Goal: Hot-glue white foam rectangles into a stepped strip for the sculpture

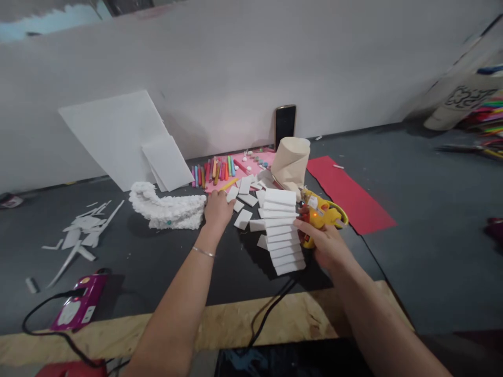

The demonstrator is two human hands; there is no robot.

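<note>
My right hand [326, 245] is closed round a yellow hot glue gun [324, 214] whose small light glows orange; it rests beside a stepped stack of white foam strips [281, 230]. My left hand [217, 208] reaches forward with fingers curled over loose white foam pieces [242, 217], just right of a lumpy white foam swan shape [165, 207]. What the left fingers pinch is hidden. A thin bracelet circles my left wrist.
Coloured markers [214, 170] lie on a pink sheet at the back, near a beige paper roll [291, 159], a phone [285, 124] against the wall and a red sheet [349, 191]. White boards [118, 133] lean left; foam scraps [82, 230] and a purple tool [78, 306] lie left.
</note>
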